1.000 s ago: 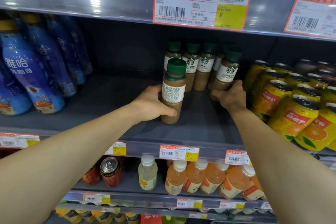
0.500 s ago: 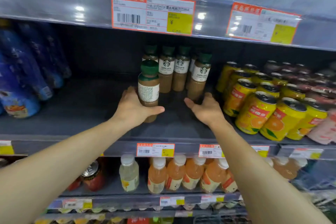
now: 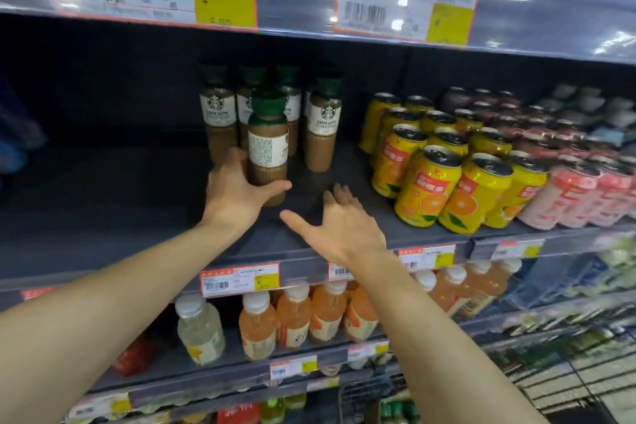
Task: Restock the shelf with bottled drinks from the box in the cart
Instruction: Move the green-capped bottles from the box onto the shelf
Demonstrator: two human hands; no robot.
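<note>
My left hand [image 3: 237,191] grips a brown coffee bottle [image 3: 268,144] with a green cap by its lower half, standing on the dark shelf [image 3: 103,217]. Its back label faces me. Behind it stands a group of several matching caffe latte bottles [image 3: 323,124]. My right hand [image 3: 339,224] hovers open above the shelf just right of the held bottle, fingers spread, holding nothing. The box and most of the cart are out of view.
Yellow orange-drink cans [image 3: 430,182] and pink cans [image 3: 571,196] fill the shelf to the right. Blue bottles [image 3: 13,148] sit at the far left. Orange and pale bottles [image 3: 292,317] line the shelf below. A wire cart [image 3: 568,372] edge shows at the lower right.
My right hand let go of the rear bottle and drew back toward the shelf front. My left hand slid the held bottle deeper, close to the group.
</note>
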